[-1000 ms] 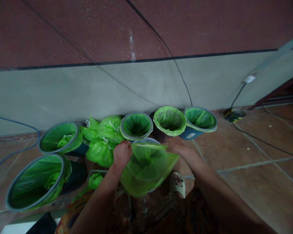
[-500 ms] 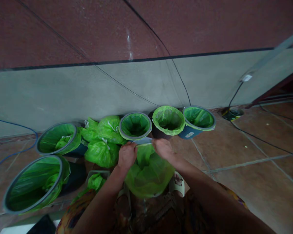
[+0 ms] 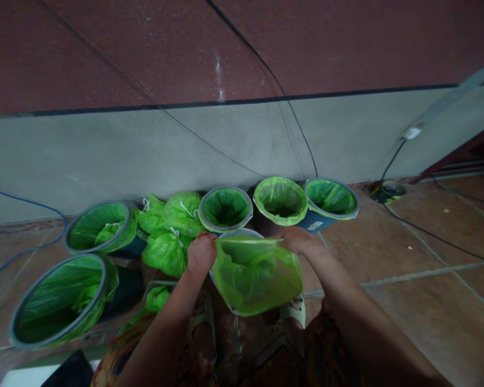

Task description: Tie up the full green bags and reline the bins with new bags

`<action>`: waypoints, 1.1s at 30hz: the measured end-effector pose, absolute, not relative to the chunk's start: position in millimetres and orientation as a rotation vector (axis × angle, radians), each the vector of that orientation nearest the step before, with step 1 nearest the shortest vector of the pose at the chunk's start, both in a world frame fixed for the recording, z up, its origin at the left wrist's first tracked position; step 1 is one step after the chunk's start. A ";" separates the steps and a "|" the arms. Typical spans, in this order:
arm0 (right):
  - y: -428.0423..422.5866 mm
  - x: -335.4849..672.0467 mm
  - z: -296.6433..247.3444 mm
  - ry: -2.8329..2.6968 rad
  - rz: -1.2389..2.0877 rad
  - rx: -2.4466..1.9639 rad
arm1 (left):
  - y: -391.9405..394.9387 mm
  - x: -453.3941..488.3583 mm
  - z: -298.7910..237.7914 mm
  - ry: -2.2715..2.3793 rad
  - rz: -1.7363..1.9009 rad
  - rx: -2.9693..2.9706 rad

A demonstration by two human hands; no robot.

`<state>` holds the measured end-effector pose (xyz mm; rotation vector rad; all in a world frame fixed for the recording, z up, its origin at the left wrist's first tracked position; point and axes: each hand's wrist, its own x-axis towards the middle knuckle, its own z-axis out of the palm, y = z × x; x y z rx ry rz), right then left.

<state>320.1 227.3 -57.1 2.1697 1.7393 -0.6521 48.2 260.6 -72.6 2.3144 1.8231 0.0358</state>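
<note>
My left hand [image 3: 202, 251] and my right hand [image 3: 297, 239] are each closed on the top edge of a thin green bin bag [image 3: 258, 279], pulling it taut between them. The bag hangs over a bin with a grey rim [image 3: 242, 233], which stands on the floor between my feet and hides most of that bin. Just behind it, by the wall, is a lined bin [image 3: 226, 208]. Tied green bags [image 3: 165, 251] with white strings lie to the left of my left hand. Another bin [image 3: 280, 201] with a green liner stands beyond my right hand.
Two larger lined bins, one near [image 3: 58, 301] and one farther back [image 3: 99, 228], tilt on the left. A blue lined bin [image 3: 331, 199] stands at the right by the wall. Cables [image 3: 431, 231] run over the tiled floor, and a blue hose [image 3: 32, 203] lies far left.
My hands have moved apart, the right one to the right, stretching the bag's top edge wider between them. More of the bin's grey rim shows behind the bag.
</note>
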 end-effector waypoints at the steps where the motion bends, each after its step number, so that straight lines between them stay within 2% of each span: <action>1: 225.2 315.1 -57.1 1.786 -0.651 2.173 | 259.8 50.0 -72.3 1.820 0.044 2.313; 9: 220.7 252.8 -71.3 2.322 -0.544 2.105 | 249.9 69.1 -72.4 1.704 0.127 2.373; 13: 225.4 253.2 -68.4 2.234 -0.481 2.120 | 249.5 70.1 -76.3 1.709 0.013 2.425; 20: 229.8 289.8 -48.1 2.076 -0.660 2.227 | 256.4 54.1 -89.9 1.796 -0.077 2.358; 28: 241.8 325.9 -61.3 1.976 -0.789 2.286 | 276.7 42.7 -94.6 1.831 0.113 2.045; 33: 240.4 326.3 -84.7 1.976 -0.787 2.463 | 281.5 38.6 -117.8 1.770 0.304 1.718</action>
